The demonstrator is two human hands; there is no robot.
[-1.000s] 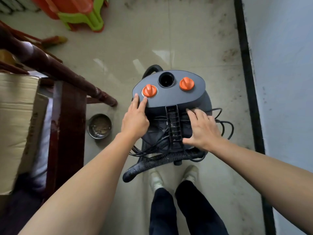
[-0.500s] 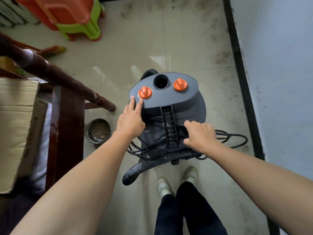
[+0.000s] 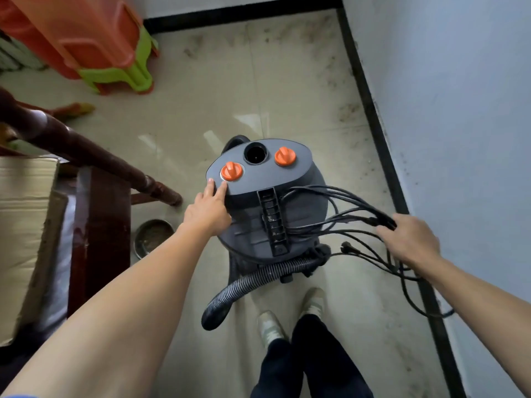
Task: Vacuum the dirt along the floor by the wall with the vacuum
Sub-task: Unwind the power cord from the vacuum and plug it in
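Two hands tend a grey vacuum [image 3: 267,196] standing on the dirty floor [image 3: 287,81] near the right wall [image 3: 459,110]: the left hand [image 3: 208,209] rests straight-fingered on its lid beside an orange knob [image 3: 231,171], the right hand [image 3: 411,242] grips loops of black cord [image 3: 339,193].

**Grimy corner, cluttered left**

A pale blue wall [image 3: 459,110] with black skirting [image 3: 373,116] rises just right of the right hand [image 3: 411,242]. Left of the left hand [image 3: 207,211], dark wooden furniture [image 3: 100,219] and a metal bowl [image 3: 153,237] stand on smudged beige floor tiles [image 3: 287,81].
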